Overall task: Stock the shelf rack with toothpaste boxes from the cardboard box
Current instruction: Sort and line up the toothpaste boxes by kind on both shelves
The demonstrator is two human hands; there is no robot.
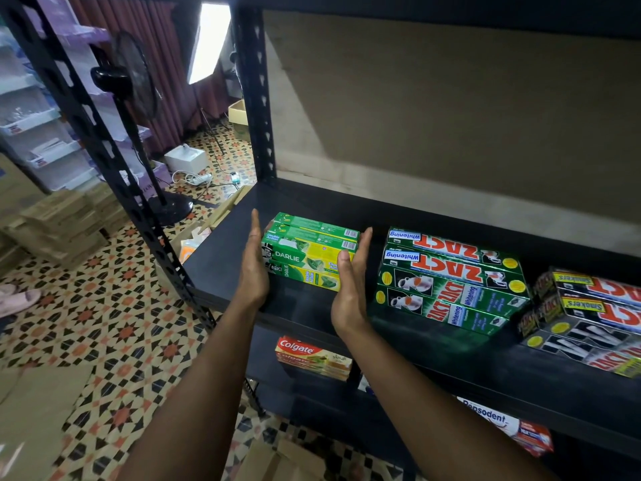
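Both hands are flat with fingers straight. The left hand (255, 262) rests against the left end of the stack of green Darlie toothpaste boxes (308, 251), the right hand (350, 282) against its right end. The stack lies between the palms on the black shelf rack (222, 265). Green Zact boxes (451, 279) sit just right of the right hand. Colgate boxes (312, 355) lie on the shelf below both wrists.

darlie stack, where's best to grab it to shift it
Take the Darlie stack by its short ends, one palm from each side, as the left hand and right hand sit now. The long boxes lie crosswise, stacked, so squeezing the ends likely keeps them together.
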